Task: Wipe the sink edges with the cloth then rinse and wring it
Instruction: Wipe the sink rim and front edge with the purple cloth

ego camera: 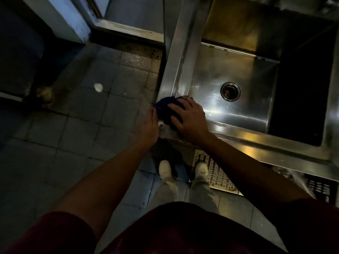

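My right hand [190, 121] presses the dark cloth [167, 109] on the sink [238, 142] rim's near-left corner, fingers spread over it. My left hand [151, 123] is beside it, fingers hidden. One hard push and the cloth slides off onto the floor [73, 125].

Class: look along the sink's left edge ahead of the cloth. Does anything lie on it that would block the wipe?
Nothing visible does. The right hand presses the cloth on the near left corner; the sink edge beyond shows bare steel.
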Action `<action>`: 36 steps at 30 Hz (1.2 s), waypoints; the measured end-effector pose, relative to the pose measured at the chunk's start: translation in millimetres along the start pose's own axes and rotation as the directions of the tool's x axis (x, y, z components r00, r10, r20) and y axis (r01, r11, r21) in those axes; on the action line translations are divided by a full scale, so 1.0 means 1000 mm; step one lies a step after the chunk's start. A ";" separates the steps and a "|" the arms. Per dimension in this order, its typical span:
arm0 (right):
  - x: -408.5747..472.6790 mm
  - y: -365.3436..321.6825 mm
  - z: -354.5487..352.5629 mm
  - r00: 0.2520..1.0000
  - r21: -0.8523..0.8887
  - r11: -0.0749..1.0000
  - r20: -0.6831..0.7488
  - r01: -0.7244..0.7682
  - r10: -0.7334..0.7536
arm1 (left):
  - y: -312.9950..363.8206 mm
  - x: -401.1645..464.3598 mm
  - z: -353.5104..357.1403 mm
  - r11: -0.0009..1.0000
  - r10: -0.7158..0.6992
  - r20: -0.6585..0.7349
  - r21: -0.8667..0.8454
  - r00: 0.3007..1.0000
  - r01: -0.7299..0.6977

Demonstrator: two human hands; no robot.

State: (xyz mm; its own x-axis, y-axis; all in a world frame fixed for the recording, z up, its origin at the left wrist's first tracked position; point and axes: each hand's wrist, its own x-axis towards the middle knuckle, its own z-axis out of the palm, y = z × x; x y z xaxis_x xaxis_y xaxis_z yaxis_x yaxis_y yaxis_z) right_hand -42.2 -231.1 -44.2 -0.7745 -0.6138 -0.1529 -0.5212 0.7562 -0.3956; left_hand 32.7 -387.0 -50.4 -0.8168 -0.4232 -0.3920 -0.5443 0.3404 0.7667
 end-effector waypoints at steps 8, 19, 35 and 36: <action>-0.050 0.028 -0.031 0.997 -0.143 0.989 0.054 -0.043 0.051 | 0.002 -0.004 -0.002 0.992 -0.032 -0.047 0.120 0.998 0.037; -0.099 0.018 -0.051 0.947 0.150 0.947 -0.113 -0.283 0.301 | -0.006 -0.002 0.003 0.997 -0.041 -0.045 0.064 0.998 0.044; -0.160 0.067 -0.001 0.870 -0.036 0.892 -0.241 -0.450 0.430 | -0.007 -0.002 0.005 0.992 -0.092 -0.056 0.076 0.994 0.096; -0.172 0.086 -0.006 0.844 -0.028 0.872 -0.267 -0.489 0.465 | -0.005 -0.003 0.006 0.994 -0.089 -0.051 0.061 0.995 0.092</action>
State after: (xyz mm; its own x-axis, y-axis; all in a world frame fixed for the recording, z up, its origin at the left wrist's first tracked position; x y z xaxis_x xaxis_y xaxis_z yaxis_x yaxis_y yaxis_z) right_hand 44.5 -59.2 -46.7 -0.9918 -0.1062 -0.0711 -0.0858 0.9657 -0.2451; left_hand 37.0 -382.5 -56.6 -0.7547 -0.4936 -0.4322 -0.6276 0.3511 0.6949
